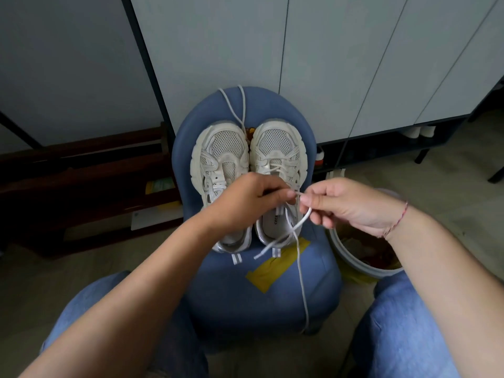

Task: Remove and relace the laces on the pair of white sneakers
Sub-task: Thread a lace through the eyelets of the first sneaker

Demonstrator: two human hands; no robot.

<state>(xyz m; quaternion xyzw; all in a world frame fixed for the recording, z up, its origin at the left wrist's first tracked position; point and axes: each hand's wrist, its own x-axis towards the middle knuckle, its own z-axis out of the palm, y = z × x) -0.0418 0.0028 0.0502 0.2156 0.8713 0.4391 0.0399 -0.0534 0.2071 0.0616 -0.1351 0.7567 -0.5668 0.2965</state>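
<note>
Where the shoes sit: chunky white mesh sneakers (pixel 221 159), side by side and touching, on a rounded blue padded stool (pixel 272 301).
Left hand (pixel 245 203): I pinch the thin round white cord lace (pixel 304 219) of the right-hand shoe.
Right hand (pixel 338 205): my curled fingers pinch the same lace, just beside.
Second white lace (pixel 244 105): slack beyond the toes.

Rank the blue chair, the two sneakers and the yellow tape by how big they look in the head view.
1. The chair, largest.
2. The unlaced sneaker and the laced sneaker look alike.
3. The yellow tape, smallest.
</note>
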